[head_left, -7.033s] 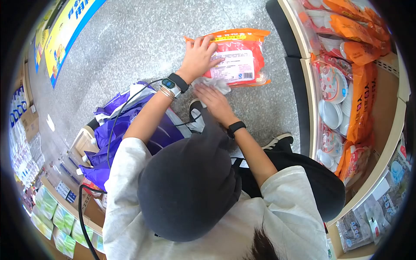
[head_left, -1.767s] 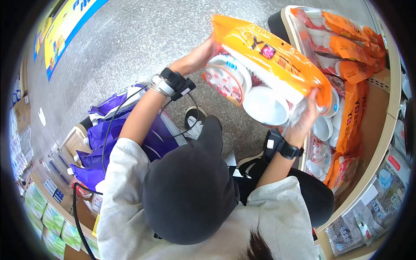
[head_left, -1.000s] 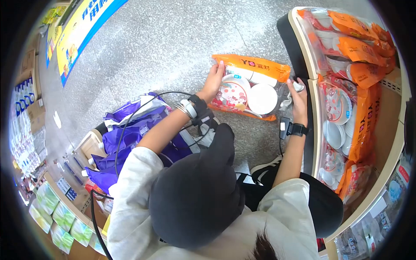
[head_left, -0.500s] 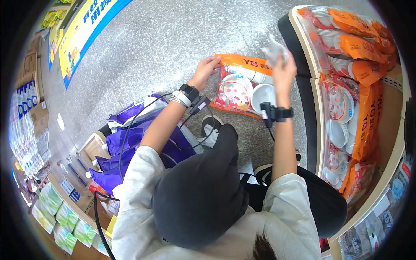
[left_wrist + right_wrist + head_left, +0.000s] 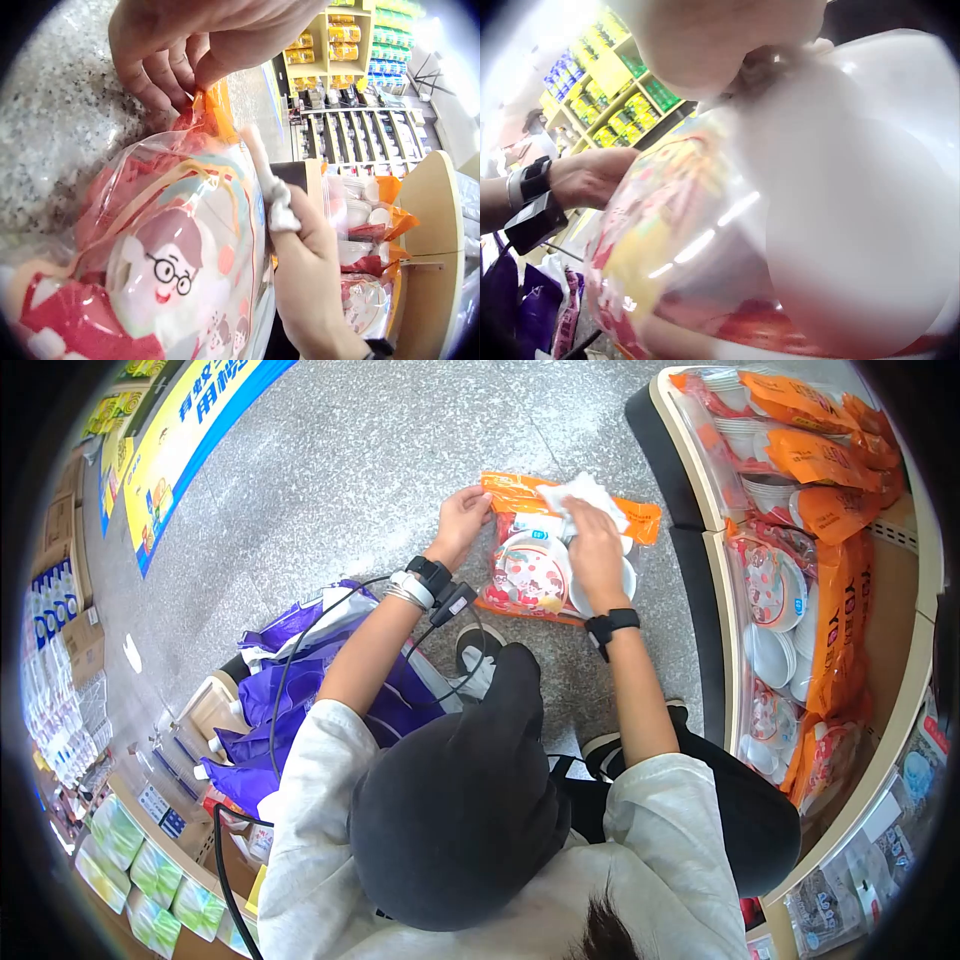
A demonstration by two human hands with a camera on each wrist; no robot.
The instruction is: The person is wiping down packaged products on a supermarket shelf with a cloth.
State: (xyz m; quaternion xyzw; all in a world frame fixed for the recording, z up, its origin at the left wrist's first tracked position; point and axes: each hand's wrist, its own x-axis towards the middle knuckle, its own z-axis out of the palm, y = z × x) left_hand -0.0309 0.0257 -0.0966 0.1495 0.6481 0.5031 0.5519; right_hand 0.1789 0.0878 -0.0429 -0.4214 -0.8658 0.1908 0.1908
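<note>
Clear, glossy plastic film wraps a package of disposable bowls (image 5: 530, 582), some plain white, one printed with red figures, with a slick orange band along its far side; it lies toward 1 o'clock in the head view, over speckled grey floor (image 5: 400, 445). The left hand (image 5: 463, 525) pinches the band's corner at the package's 10 o'clock. The right hand (image 5: 597, 550) holds a soft, crumpled white cloth (image 5: 580, 488) against the band, toward the package's 1 o'clock. The left wrist view adds a cartoon face in round black glasses, and creases where fingertips grip the film. The right wrist view brings the bowls' smooth white curve close, blurred; its own hand's fingertips cannot be made out there. A strip of floor separates the package from the shelf unit (image 5: 712, 575) at 3 o'clock. More floor stretches from 10 to 12 o'clock. Wrinkled purple bags (image 5: 262, 695) sit toward 9 o'clock.
</note>
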